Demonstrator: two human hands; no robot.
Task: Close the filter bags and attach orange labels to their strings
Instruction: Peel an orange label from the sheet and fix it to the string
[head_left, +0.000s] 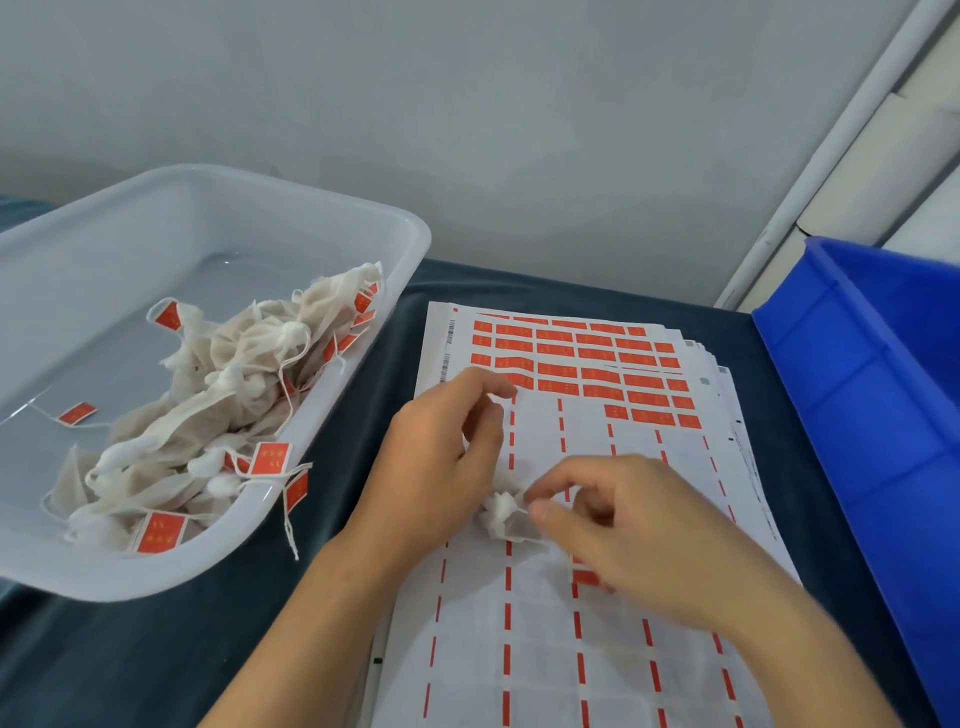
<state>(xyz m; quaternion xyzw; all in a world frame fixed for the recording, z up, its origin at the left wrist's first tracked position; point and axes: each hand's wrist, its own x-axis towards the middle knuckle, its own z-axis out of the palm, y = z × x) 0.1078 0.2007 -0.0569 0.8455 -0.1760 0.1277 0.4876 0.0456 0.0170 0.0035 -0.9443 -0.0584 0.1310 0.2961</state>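
Desk (156, 649) under hands: dark blue cloth cover, matt, soft nap
Tub (291, 208) left of hands: translucent white plastic, smooth, faint gloss on floor
Filter bags (249, 364) inside tub: off-white gauzy cloth, matt, crumpled; thin white strings
Orange labels (158, 532) on strings: paper, smooth
Label sheets (597, 660) beneath hands: white backing paper, smooth, slight sheen, orange stickers far end
Crate (883, 389) right of hands: blue plastic, smooth, semi-gloss
Bag (501, 514) between hands: white gauze, bunched
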